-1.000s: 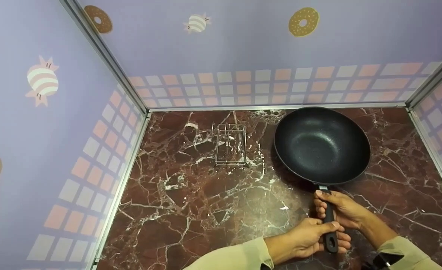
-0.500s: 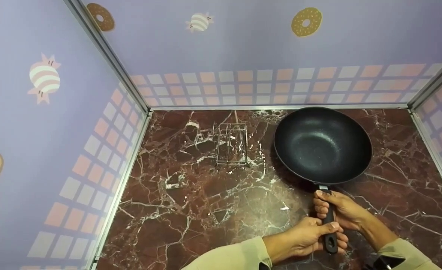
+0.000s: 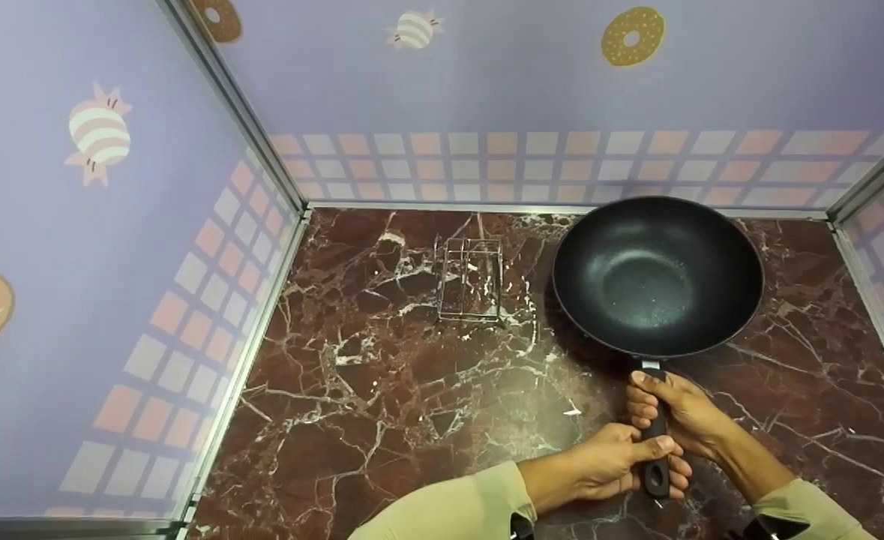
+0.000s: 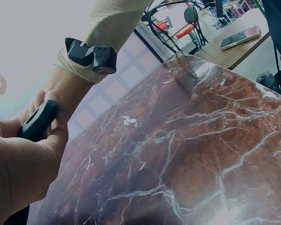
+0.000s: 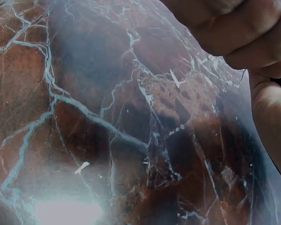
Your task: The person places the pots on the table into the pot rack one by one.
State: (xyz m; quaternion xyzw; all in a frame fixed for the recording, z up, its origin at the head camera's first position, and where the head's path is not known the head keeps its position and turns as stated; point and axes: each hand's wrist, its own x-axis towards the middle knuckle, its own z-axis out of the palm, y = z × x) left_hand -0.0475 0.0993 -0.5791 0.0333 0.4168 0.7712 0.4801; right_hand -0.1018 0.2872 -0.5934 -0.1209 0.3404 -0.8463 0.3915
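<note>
Black and smooth inside, a deep round pan sits at the back right of the dark red, white-veined counter, its mouth facing up and its black handle pointing toward the person. Both hands are clamped on that handle. The right hand grips it close to the pan, thumb along the top and fingers curled round the side; the left hand holds it nearer the free end, thumb across the top and fingertips showing on the far side. The handle's end, with its hanging hole, pokes out past the left hand. Whether the pan's base touches the counter I cannot tell — the rim hides it.

A wire rack stands to the left of the pan, well apart from both hands. Lilac walls printed with sweets, doughnuts and pink-and-white squares enclose the counter. Pale sleeves cover the forearms. The left wrist view also shows a black device strapped at the right wrist and, beyond the counter, a phone on a wooden table.
</note>
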